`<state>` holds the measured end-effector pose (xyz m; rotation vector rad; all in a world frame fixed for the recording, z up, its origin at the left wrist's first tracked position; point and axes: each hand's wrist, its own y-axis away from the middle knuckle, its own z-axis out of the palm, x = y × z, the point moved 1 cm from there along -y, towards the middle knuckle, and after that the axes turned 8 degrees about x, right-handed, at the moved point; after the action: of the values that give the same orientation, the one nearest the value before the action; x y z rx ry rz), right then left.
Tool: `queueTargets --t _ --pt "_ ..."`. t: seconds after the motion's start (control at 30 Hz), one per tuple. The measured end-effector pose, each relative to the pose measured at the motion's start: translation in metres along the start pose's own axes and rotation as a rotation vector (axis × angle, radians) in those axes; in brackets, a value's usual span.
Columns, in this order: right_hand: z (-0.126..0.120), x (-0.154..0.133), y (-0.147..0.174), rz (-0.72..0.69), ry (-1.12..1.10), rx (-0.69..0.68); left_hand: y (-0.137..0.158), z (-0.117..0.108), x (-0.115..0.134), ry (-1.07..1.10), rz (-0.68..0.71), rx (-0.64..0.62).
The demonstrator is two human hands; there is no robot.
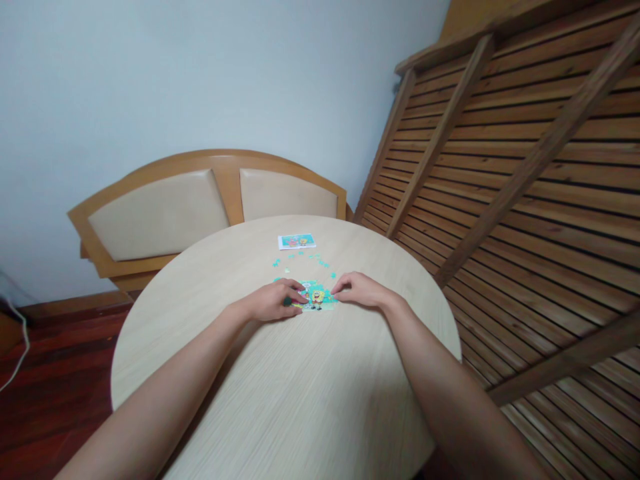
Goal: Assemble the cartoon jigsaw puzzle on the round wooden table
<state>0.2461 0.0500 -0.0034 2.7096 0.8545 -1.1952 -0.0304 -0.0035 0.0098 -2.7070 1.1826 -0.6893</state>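
A partly joined jigsaw puzzle (318, 298) with a yellow cartoon sponge on turquoise lies on the round table. My left hand (278, 299) rests over its left side with fingers apart, covering part of the picture. At the puzzle's right edge, my right hand (358, 289) has thumb and forefinger pinched on a small turquoise jigsaw piece (335, 297), mostly hidden by the fingertips. Several loose jigsaw pieces (321, 263) are scattered in an arc beyond the puzzle. Farther back lies a picture card (297, 241) with a similar cartoon scene.
The pale round table (280, 400) stands before a wooden headboard (227, 193) with cream panels. Slatted wooden boards (500, 180) lean along the right side. A white cable (24, 340) hangs at the far left above the dark red floor (60, 373).
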Motion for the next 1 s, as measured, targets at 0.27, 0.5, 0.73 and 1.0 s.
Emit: queueTargets --t 0.27,0.5,0.73,1.0 --pt "0.0020 0.0021 -0.0010 -0.010 0.007 0.016 -0.0002 0.0017 -0.0024 -0.016 0.020 0.009" --pt "0.0029 0.0023 -0.0024 -0.093 0.080 0.041 -0.0013 0.0001 0.0025 -0.060 0.003 -0.004" --pt "0.0016 -0.0002 -0.0018 -0.140 0.134 0.059 -0.0016 0.0008 0.0038 -0.068 0.000 0.014" --pt "0.0013 -0.0041 -0.0005 -0.146 0.131 0.046 -0.0022 -0.0066 -0.0011 0.072 0.034 0.088"
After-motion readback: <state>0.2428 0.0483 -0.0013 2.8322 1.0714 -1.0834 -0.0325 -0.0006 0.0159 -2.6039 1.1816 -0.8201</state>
